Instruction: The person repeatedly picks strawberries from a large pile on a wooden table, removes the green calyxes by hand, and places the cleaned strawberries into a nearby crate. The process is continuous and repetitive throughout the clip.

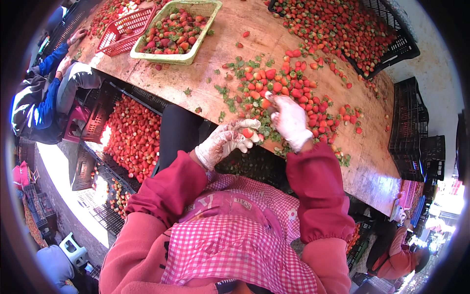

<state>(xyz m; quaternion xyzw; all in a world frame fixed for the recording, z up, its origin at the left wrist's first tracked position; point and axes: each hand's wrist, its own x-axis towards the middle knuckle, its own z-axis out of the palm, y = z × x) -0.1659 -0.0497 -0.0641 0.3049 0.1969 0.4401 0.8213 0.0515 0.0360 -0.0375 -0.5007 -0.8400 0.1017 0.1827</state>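
My left hand (pixel 229 139), in a stained white glove, holds a strawberry (pixel 248 132) between its fingers at the near edge of the wooden table (pixel 154 81). My right hand (pixel 290 117), also gloved, reaches over a loose pile of strawberries (pixel 301 88) with green leafy caps around it. Its thumb and forefinger are at a strawberry (pixel 265 103) in the pile; whether they grip it cannot be told. Below my hands, between table and apron, lies a dark container (pixel 253 165) with green bits in it.
A pale green basket (pixel 189 58) of strawberries and a red basket (pixel 141 18) stand at the back left. A black crate (pixel 407 51) spills strawberries at the back right. Hulled strawberries fill a crate (pixel 132 139) at left. Stacked crates (pixel 407 128) stand right; a co-worker (pixel 44 99) sits left.
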